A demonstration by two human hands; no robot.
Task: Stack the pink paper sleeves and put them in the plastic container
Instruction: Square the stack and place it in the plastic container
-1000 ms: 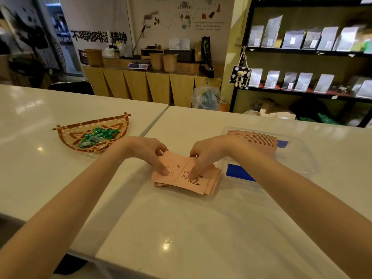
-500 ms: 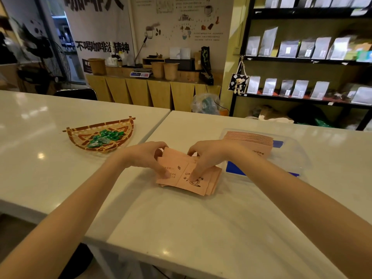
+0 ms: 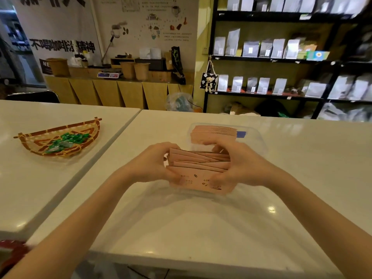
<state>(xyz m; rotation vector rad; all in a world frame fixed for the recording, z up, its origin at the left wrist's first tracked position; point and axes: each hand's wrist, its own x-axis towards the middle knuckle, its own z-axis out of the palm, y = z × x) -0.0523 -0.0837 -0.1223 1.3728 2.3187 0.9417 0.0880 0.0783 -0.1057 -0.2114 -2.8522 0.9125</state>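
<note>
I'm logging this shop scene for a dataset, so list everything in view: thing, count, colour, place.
held pink sleeves: one uneven bundle, pink, lifted between both hands
stacked sleeves: one stack, pink, inside the container
plastic container: one, clear with blue patch, behind the hands
woven tray: one, brown-yellow, left table, holding green wrapped candies
white tables: two, side by side
shelf pouches: many, silvery, black rack at right
scale: one, back counter
left hand: grip on bundle's left end
right hand: grip on right end
</note>
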